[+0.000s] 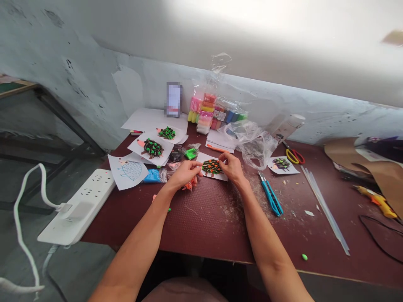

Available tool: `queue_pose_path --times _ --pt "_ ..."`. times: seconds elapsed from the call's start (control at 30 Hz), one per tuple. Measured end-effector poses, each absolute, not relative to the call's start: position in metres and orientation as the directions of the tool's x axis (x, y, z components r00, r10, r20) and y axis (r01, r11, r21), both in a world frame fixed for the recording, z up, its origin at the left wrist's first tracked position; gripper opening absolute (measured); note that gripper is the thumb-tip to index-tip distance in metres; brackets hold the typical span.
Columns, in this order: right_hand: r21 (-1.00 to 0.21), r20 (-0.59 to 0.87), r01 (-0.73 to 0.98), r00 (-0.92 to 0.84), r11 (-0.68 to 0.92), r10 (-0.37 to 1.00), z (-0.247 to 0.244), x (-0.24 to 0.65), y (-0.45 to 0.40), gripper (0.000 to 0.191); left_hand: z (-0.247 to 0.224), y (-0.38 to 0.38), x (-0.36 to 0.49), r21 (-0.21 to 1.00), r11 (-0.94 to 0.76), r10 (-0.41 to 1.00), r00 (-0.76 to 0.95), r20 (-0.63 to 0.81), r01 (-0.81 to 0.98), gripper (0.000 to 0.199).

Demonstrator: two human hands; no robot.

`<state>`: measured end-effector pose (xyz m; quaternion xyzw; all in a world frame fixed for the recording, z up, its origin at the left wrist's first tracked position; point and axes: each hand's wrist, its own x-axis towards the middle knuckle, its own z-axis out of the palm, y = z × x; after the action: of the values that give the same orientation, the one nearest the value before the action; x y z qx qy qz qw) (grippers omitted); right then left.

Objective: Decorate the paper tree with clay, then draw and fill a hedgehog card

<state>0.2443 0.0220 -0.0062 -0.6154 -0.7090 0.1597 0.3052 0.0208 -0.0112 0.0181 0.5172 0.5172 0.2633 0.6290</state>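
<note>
A hedgehog craft with dark spines and green and orange clay dots lies on a white card in front of me. My left hand is closed at the card's left side, with a packet of orange clay in its lower fingers. Thumb and index finger of that hand come together near the hedgehog's left end. At the right end, my right hand pinches its fingertips against the hedgehog; whatever is between them is hidden.
Finished hedgehog cards and a hedgehog drawing lie left. Blue clay, green clay and bagged clay packs sit nearby. Right are a utility knife, scissors, glue sticks and a glue gun.
</note>
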Motion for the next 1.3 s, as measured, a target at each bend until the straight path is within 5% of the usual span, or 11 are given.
queue_pose_path --times 1.3 --pt "-0.639 0.239 0.749 -0.024 0.176 0.971 -0.011 0.241 0.023 0.013 0.026 -0.016 0.022 0.918 0.275 0.861 0.351 -0.367 0.285 0.041"
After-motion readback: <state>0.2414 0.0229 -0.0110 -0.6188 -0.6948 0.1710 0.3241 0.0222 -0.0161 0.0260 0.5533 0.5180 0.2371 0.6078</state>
